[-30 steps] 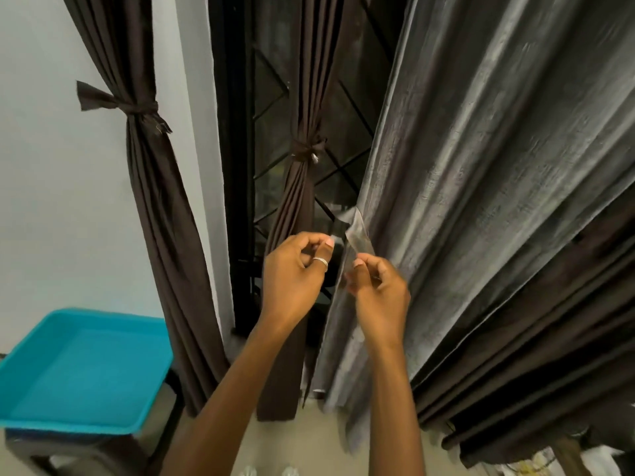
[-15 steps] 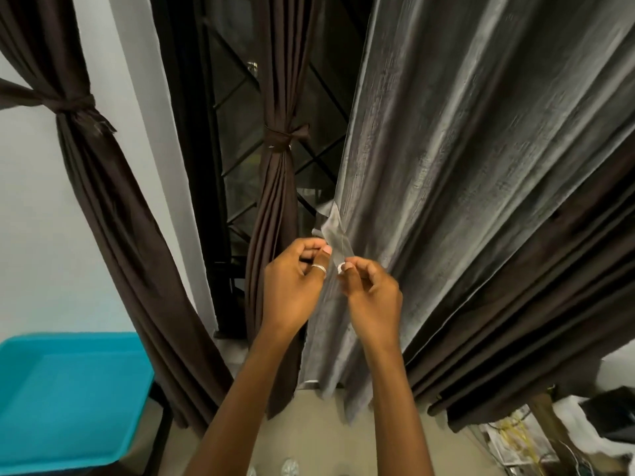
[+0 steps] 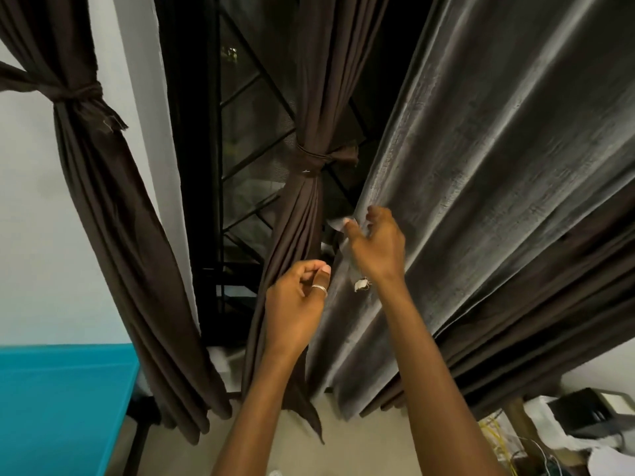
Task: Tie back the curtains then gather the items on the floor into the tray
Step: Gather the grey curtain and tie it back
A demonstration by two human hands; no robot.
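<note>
The loose grey curtain [image 3: 481,166] hangs untied to the right of the dark window. My right hand [image 3: 376,245] reaches up to its left edge, thumb and fingers curled round the edge fold. Lower down, my left hand [image 3: 297,304], with a ring on the thumb, pinches the same edge. A brown curtain [image 3: 305,207] in the middle is tied with a knotted band, and another brown curtain [image 3: 103,201] at the left is tied too. The teal tray [image 3: 62,407] sits at the lower left. No floor items show in view.
The tray rests on a dark stool [image 3: 141,434]. Brown curtain folds [image 3: 549,321] bunch at the right. A black box [image 3: 591,410], white paper and wires lie at the lower right. Beige floor [image 3: 360,448] shows between my arms.
My right hand has moved up the grey curtain's edge, away from my left hand, which stays low. The view has tilted up and right, so less of the tray shows.
</note>
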